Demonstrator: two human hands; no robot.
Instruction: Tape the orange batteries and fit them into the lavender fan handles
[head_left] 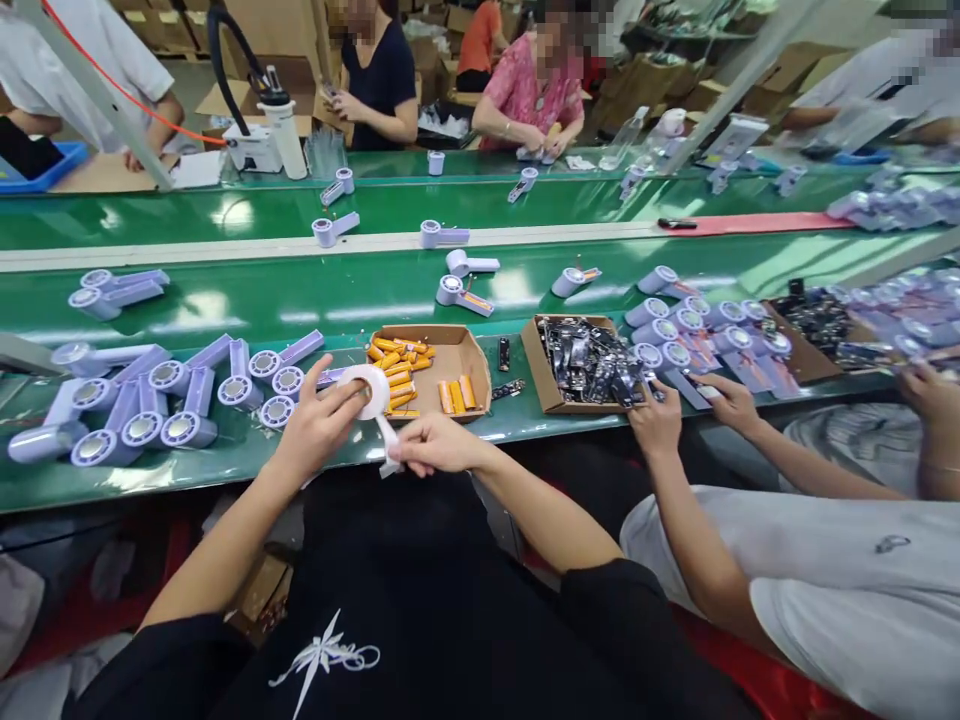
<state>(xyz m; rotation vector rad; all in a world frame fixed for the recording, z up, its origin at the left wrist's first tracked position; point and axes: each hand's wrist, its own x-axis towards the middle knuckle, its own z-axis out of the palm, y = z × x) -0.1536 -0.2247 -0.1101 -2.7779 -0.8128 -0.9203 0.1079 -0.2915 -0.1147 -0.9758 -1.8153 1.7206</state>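
Note:
A roll of white tape [373, 398] is in my left hand [319, 415], whose fingers are closed on its rim. From the roll a short strip runs down to my right hand [439, 443], which pinches it near its loose end. Right behind the roll stands a cardboard box [480, 372] holding several orange cylindrical batteries [401, 385]. Left of my left hand, several lilac handheld fan bodies [184, 427] with round grilles lie on the green work surface.
To the right, a box of black circuit boards [536, 365] stands before a co-worker's hands [656, 415]. More fan bodies [465, 295] lie on the green conveyor belt [262, 300]. Other people sit across it, near a white machine [259, 150].

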